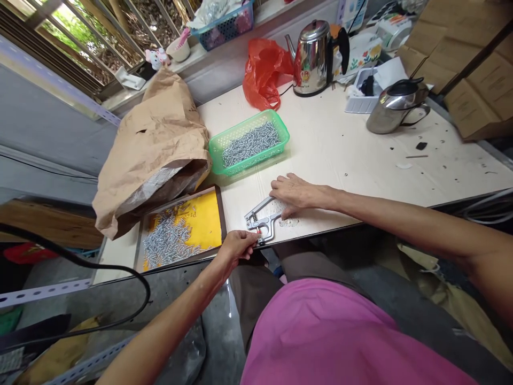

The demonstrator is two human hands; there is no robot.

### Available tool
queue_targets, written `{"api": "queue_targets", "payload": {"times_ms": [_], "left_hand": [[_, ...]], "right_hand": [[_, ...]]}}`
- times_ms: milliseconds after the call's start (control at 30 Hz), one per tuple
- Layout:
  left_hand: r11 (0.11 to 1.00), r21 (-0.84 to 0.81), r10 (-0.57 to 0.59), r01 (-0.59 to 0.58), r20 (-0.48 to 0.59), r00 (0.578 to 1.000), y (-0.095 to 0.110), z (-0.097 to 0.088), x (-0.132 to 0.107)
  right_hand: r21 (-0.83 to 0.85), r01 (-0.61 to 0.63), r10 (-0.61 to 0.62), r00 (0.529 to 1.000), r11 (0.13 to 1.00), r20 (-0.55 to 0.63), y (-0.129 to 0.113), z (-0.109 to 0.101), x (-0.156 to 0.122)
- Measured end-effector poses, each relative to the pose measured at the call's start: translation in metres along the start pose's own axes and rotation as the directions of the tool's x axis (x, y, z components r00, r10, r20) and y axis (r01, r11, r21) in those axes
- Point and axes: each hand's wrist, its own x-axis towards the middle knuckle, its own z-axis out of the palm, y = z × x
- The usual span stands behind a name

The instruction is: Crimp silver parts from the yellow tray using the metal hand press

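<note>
Silver snap-fastener pliers [266, 221] lie at the table's front edge, their handles spread toward the right. My right hand [294, 192] is closed around those handles. At the jaw end, my left hand [239, 245] pinches with thumb and forefinger; a small red bit shows beside the fingertips, but what they hold is too small to make out. Left of that hand is a shallow tray [210, 211] with a yellow bottom, holding a heap of small silver metal pins [168, 240]. Behind the pliers stands a green plastic basket [214, 156] with more small metal pieces [252, 143] in it.
A crumpled brown paper sack [156, 128] leans over the tray's back left. Farther back are a red plastic bag [262, 75], a steel kettle [315, 59], a white box [360, 101] and a steel jug [395, 109]. Small scraps dot the table's right side.
</note>
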Motion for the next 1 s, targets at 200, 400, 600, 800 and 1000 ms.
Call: {"api": "queue_targets", "payload": {"times_ms": [200, 400, 600, 800, 1000], "left_hand": [[0.621, 0.656, 0.689, -0.428, -0.198, 0.697, 0.013, 0.013, -0.005], [0.236, 0.813, 0.796, -0.533, 0.153, 0.586, 0.047, 0.028, 0.029], [0.157, 0.823, 0.751, -0.545, 0.259, 0.608, 0.061, 0.024, 0.039], [0.225, 0.771, 0.773, -0.596, 0.231, 0.590, 0.059, 0.026, 0.048], [0.258, 0.754, 0.774, -0.604, 0.212, 0.596, 0.064, 0.025, 0.052]], "right_hand": [[0.012, -0.014, 0.014, 0.999, 1.000, -0.044, -0.005, 0.005, -0.007], [0.003, -0.091, 0.091, 0.996, 0.996, 0.005, -0.011, 0.000, -0.014], [-0.009, -0.113, 0.113, 0.993, 0.994, 0.028, -0.016, -0.006, -0.016], [0.047, -0.093, 0.093, 0.996, 0.995, 0.008, -0.010, 0.000, -0.012], [0.121, -0.097, 0.100, 0.995, 0.988, -0.018, -0.007, 0.009, -0.009]]}}
